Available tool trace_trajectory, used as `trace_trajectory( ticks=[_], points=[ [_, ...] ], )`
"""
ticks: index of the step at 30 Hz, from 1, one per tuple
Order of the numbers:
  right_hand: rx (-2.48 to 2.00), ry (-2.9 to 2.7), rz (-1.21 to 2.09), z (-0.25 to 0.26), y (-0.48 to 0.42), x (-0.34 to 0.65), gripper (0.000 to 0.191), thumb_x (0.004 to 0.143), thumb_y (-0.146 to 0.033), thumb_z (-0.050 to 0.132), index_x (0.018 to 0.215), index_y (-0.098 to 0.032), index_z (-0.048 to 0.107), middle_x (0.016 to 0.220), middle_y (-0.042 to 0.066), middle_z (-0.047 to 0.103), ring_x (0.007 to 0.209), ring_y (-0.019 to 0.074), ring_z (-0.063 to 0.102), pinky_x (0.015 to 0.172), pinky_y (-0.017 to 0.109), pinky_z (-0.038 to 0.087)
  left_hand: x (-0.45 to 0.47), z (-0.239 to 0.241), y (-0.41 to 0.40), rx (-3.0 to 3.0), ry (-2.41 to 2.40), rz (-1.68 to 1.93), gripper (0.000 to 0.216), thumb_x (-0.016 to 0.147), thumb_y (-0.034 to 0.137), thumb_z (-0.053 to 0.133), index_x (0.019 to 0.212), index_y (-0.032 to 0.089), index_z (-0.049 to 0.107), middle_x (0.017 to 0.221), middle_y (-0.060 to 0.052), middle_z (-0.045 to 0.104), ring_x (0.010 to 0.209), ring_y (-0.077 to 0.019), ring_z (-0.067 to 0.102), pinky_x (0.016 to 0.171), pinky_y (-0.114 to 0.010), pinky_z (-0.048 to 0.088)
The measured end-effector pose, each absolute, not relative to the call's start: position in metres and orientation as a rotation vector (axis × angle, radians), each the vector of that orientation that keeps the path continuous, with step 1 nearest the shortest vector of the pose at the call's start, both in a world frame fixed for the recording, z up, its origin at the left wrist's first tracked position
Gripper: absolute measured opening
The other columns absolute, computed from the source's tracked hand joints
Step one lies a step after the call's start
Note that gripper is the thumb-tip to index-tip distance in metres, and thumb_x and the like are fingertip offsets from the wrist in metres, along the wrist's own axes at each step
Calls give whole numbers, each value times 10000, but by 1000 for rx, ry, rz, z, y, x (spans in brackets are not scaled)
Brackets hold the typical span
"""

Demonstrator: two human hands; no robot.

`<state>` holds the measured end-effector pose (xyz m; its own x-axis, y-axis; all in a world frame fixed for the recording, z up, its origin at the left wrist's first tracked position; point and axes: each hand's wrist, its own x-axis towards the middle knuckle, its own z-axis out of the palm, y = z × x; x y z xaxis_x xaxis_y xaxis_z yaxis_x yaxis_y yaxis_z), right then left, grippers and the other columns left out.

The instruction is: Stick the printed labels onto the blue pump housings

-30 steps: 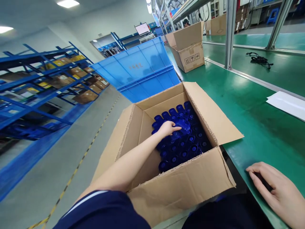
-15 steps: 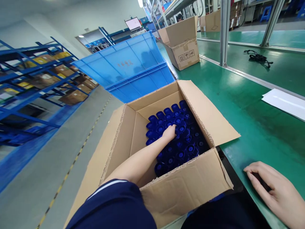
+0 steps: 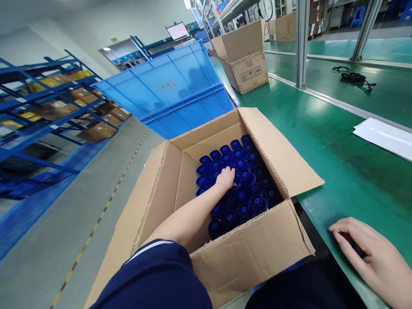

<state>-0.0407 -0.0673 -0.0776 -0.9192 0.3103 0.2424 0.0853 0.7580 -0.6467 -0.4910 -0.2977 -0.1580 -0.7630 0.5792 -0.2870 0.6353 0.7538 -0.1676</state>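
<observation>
My left hand (image 3: 226,178) reaches down into an open cardboard box (image 3: 251,257). Its fingers are bent closed among rows of dark blue, round plastic parts (image 3: 244,209), with the fingertips hidden. It appears to grip one of these parts, though which one cannot be seen. The parts stand packed close together, each showing a round centre. To the right, my right hand (image 3: 370,257) rests on the green tabletop (image 3: 325,150). Its fingers are curled, the thumb meets the forefinger, and no object shows in it.
Two blue plastic crates (image 3: 167,90) are stacked behind the box. Farther back, another open carton (image 3: 249,68) stands by a metal post (image 3: 301,47). White sheets (image 3: 384,137) and a black cable (image 3: 354,78) lie at right. Blue shelving (image 3: 48,111) lines the left side.
My left hand has shifted slightly left and rolled over a little, showing more of its knuckles. My right hand has stayed in place. The packed blue parts look the same.
</observation>
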Motion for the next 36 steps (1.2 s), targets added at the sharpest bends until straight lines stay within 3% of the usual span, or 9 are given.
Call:
trace_trajectory(
  ticks=[5,12,36],
  points=[
    [-209,-2639,902,-80,-59,-41,156,1019,-350,508,1090,-276,626,1050,40,699,923,192,710,767,277,600,-487,-159,-279,1354,2562,-270,561,929,351,659,1442,226,469,1542,-128,403,1338,-339,473,1062,-577,455],
    [-305,-2652,998,-77,-67,-41,153,1045,-341,461,1109,-292,591,1082,25,669,982,185,680,836,303,570,-493,-175,-265,1386,2570,-313,437,947,372,635,1336,190,553,1359,-120,564,1168,-275,596,973,-506,525],
    [-338,-2658,1048,-78,-67,-39,145,1048,-352,464,1113,-305,584,1091,21,660,1002,187,661,851,316,549,-478,-171,-261,1240,2764,-349,452,942,371,643,1343,184,547,1375,-126,553,1182,-284,592,958,-506,538]
  ],
)
